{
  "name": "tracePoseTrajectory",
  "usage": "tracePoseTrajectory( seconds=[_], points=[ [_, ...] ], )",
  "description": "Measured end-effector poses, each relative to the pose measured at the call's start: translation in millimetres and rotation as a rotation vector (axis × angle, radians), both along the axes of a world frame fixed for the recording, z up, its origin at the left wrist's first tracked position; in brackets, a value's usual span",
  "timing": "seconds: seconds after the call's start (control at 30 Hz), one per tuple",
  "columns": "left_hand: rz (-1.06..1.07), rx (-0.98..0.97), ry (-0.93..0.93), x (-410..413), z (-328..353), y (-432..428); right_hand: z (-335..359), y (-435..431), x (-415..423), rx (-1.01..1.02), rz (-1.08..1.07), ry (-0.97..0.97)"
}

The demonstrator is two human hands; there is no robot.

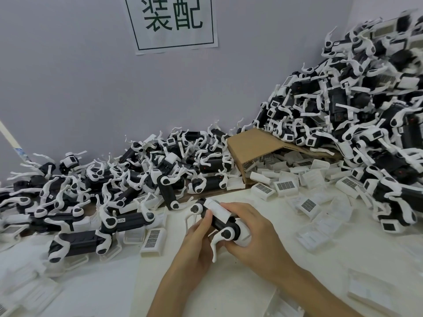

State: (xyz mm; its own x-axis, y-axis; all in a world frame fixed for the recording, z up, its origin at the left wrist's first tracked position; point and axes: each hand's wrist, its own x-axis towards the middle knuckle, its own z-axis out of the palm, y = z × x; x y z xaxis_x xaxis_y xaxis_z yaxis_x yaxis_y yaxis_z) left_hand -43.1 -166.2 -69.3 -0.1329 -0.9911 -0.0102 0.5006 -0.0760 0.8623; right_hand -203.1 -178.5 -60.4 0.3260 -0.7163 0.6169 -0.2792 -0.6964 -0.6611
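Far left on the desk (114, 282): a low heap of black-and-white robot-dog units (91, 191), legs poking out every way, spread back to the wall. Just in front of that heap, a white grille-faced cover (153, 242) lying on the pale surface. Higher up on the wall, a paper sign (171, 21) with green characters inside a green frame.

At centre, low in the view: the left hand (199, 239), fingers curled under and around the near side of a black-bodied unit (223, 223), thumb pressed against its flank. Seated on top of that unit, a white cover piece (217, 209), tilted. Held between both hands above the desk, with one white leg (214, 247) hanging down from a round black joint. Right hand (254, 227) wrapped over the unit's right end, fingers curled round the white rounded part.

Behind the hands, a bent sheet of brown cardboard (251, 145), with loose white covers (286, 186) scattered beneath and beside it. Far right: a much taller heap of the same units (366, 99), banked up into the wall corner.
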Motion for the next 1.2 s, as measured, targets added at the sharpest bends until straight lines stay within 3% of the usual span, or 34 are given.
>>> tracePoseTrajectory(
  seconds=[0.4,0.8,1.2],
  points=[
    [0.095,0.052,-0.024,0.7,0.0,-0.6,-4.3,-1.5,-1.7,0.037,-0.105,0.03],
    [0.073,0.019,-0.178,1.9,-4.5,0.7,3.7,-3.3,-8.2,0.093,-0.06,-0.017],
    [0.02,-0.092,-0.295,-1.0,-1.8,4.6,6.2,1.5,-5.0,-0.121,-0.103,-0.026]
  ],
)
